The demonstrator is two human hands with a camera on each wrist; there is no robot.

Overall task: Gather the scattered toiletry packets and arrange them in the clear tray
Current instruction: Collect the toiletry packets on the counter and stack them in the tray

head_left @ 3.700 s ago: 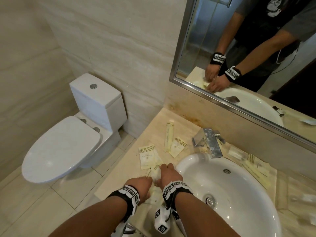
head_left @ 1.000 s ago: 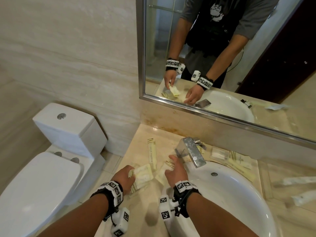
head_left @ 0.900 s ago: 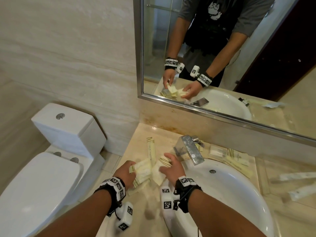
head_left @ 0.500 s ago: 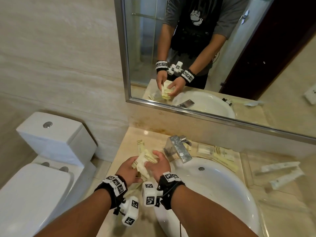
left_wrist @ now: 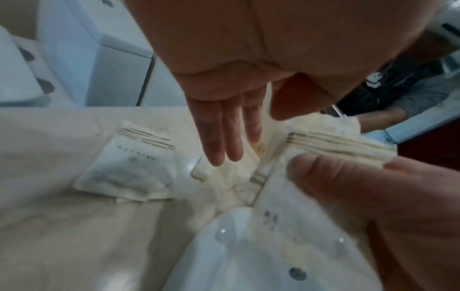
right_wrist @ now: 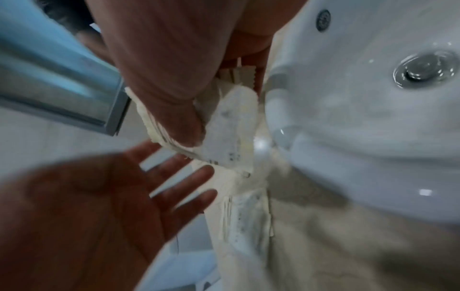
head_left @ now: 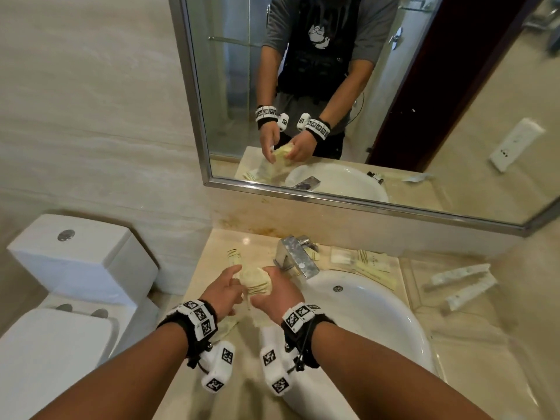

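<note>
The right hand point(head_left: 274, 294) pinches a small stack of cream toiletry packets point(head_left: 256, 281) between thumb and fingers, held above the beige marble worktop point(head_left: 212, 259) at the left rim of the white washbasin point(head_left: 378, 313). The left hand point(head_left: 222, 294) is beside it with its grip spread, fingers straight and apart, fingertips near the stack (whether they touch it cannot be told). In the left wrist view another packet point(left_wrist: 129, 165) lies flat on the worktop under that hand. Further back stands the chrome faucet point(head_left: 295, 257), with more packets point(head_left: 368, 262) lying right of it along the wall. Further right, two white sachets point(head_left: 460, 281) sit in the clear tray point(head_left: 415, 298).
</note>
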